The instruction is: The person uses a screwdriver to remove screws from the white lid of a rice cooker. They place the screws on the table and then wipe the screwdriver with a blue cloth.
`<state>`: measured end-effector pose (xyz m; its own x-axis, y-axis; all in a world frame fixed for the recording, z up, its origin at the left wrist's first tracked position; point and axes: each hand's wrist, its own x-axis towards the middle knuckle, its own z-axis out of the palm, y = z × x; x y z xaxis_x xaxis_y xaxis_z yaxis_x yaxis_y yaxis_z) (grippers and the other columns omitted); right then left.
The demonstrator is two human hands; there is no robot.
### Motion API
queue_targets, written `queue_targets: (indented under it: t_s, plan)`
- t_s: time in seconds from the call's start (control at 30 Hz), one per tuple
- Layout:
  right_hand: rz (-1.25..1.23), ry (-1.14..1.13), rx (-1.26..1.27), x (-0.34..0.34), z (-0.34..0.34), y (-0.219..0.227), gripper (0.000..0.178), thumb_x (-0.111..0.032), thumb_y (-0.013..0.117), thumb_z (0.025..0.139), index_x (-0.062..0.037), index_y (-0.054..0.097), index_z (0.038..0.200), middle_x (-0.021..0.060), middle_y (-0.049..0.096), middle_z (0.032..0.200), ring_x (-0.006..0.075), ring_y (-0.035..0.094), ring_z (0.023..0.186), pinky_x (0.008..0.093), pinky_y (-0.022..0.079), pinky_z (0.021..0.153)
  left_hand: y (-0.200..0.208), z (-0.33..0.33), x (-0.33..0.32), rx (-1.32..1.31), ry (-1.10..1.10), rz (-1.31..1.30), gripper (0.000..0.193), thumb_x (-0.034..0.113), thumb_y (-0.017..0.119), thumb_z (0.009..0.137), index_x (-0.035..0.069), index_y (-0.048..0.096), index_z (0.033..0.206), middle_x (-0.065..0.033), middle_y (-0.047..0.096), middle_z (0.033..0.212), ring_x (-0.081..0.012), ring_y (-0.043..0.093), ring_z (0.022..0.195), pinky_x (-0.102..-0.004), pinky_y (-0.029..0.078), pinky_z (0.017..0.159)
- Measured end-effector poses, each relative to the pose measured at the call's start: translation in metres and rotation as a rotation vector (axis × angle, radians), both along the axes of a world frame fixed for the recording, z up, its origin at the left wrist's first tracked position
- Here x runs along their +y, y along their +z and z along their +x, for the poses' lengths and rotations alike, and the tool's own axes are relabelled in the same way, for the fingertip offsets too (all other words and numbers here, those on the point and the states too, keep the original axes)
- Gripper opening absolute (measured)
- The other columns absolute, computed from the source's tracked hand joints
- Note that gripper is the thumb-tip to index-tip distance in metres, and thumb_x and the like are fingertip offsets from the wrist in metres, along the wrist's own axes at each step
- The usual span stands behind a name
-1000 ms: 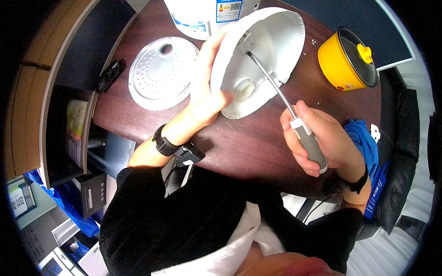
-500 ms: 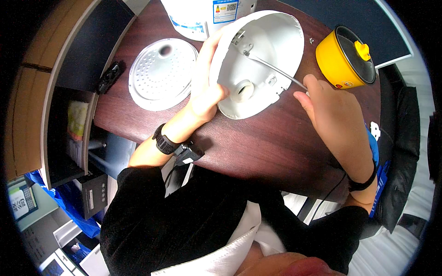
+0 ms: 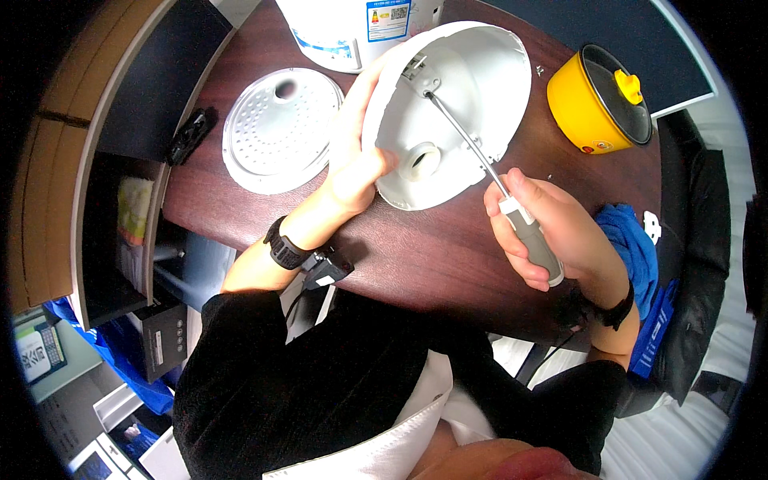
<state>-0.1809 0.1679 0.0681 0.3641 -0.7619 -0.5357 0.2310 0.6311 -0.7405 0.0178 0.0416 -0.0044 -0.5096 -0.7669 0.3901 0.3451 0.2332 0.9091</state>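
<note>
In the head view, your dark brown bench [image 3: 400,248] stands beside a shelf unit [image 3: 152,88]. Your left fingers [image 3: 382,162] grasp the tilted white shell [image 3: 472,96] over the bench; your right fingers [image 3: 530,274] wrap the grey screwdriver [image 3: 534,242], its tip inside the shell.

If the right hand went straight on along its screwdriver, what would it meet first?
The right hand would probably meet the white shell first, at its near rim, though depth is unclear.
</note>
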Motion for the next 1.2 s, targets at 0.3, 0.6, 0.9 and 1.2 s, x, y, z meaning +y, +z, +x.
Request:
queue_targets:
  t_s: [0.3, 0.6, 0.9, 1.2]
  plan:
    - [-0.587, 0.183, 0.953, -0.007, -0.004, 0.003, 0.026, -0.031, 0.046, 0.097, -0.0049, 0.05, 0.094, 0.0117, 0.055, 0.062, 0.0283, 0.058, 0.05, 0.0365, 0.044, 0.043, 0.003, 0.0, 0.004, 0.008, 0.007, -0.002, 0.087, 0.035, 0.055, 0.063, -0.003, 0.033, 0.139, -0.0174, 0.044, 0.135, -0.0253, 0.044, 0.124, -0.0375, 0.035, 0.103]
    - [-0.895, 0.151, 1.442, -0.012, -0.009, 0.007, 0.02, -0.024, 0.056, 0.091, -0.0045, 0.054, 0.092, 0.0174, 0.059, 0.068, 0.0356, 0.06, 0.064, 0.0442, 0.045, 0.055, 0.005, -0.002, 0.001, 0.043, 0.018, 0.074, 0.089, 0.031, 0.054, 0.059, -0.003, 0.033, 0.139, -0.0165, 0.045, 0.133, -0.0246, 0.045, 0.123, -0.0369, 0.034, 0.103]
    - [-0.081, 0.034, 0.214, -0.003, 0.001, 0.0, 0.041, -0.04, 0.029, 0.102, -0.002, 0.045, 0.099, 0.0025, 0.045, 0.055, 0.011, 0.044, 0.034, 0.0239, 0.037, 0.031, 0.001, -0.003, 0.002, 0.013, 0.052, 0.03, 0.088, 0.033, 0.054, 0.061, -0.004, 0.034, 0.138, -0.0183, 0.046, 0.133, -0.0263, 0.044, 0.123, -0.0377, 0.034, 0.103]
    - [0.162, -0.094, -0.189, 0.005, 0.017, 0.013, 0.046, -0.042, 0.019, 0.102, -0.0038, 0.044, 0.097, 0.0052, 0.047, 0.056, 0.0147, 0.045, 0.031, 0.025, 0.037, 0.027, -0.002, -0.003, 0.003, 0.021, 0.036, -0.03, 0.091, 0.044, 0.058, 0.067, -0.004, 0.031, 0.139, -0.0187, 0.042, 0.135, -0.0265, 0.044, 0.124, -0.0391, 0.035, 0.103]
